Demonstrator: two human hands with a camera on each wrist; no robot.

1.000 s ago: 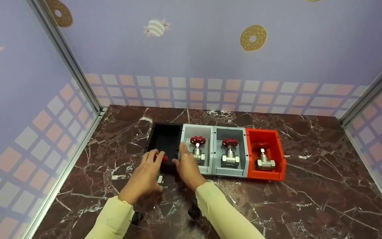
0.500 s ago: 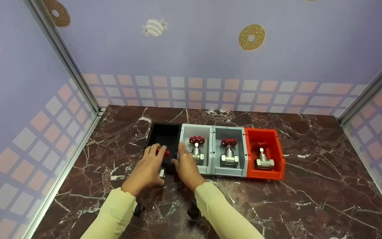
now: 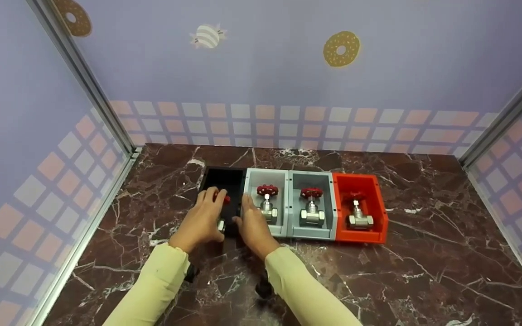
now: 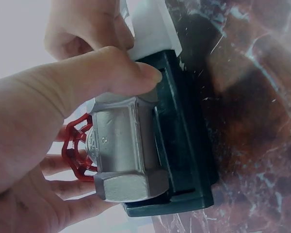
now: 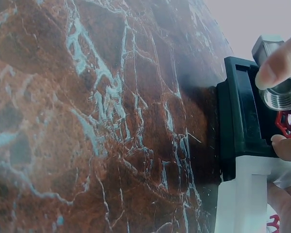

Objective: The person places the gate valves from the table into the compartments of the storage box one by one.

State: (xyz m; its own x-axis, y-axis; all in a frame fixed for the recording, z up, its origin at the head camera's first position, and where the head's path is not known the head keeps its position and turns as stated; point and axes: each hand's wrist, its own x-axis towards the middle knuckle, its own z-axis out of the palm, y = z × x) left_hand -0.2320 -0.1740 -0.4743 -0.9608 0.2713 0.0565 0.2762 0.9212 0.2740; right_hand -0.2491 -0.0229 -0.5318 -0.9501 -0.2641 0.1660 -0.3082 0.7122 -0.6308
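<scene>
In the left wrist view, my left hand (image 3: 201,220) grips a steel gate valve (image 4: 120,141) with a red handwheel (image 4: 79,148), thumb on the body and fingers around the wheel side. The valve is at the open front of the black bin (image 3: 225,174), partly inside; whether it touches the floor I cannot tell. My right hand (image 3: 255,228) straddles the wall between the black bin and the white bin (image 3: 268,173), pinching it, thumb on the black side and fingers on the white side. Another gate valve (image 3: 268,213) stands in the white bin.
To the right, a grey bin (image 3: 311,177) and an orange-red bin (image 3: 356,180) join the row, each holding one gate valve. The bins stand on a dark red marbled tabletop (image 3: 424,253). Patterned panels (image 3: 265,81) enclose the back and sides.
My left hand has carried the valve forward, from in front of the black bin into its opening. The right hand stays on the bin wall. The head view has shifted slightly.
</scene>
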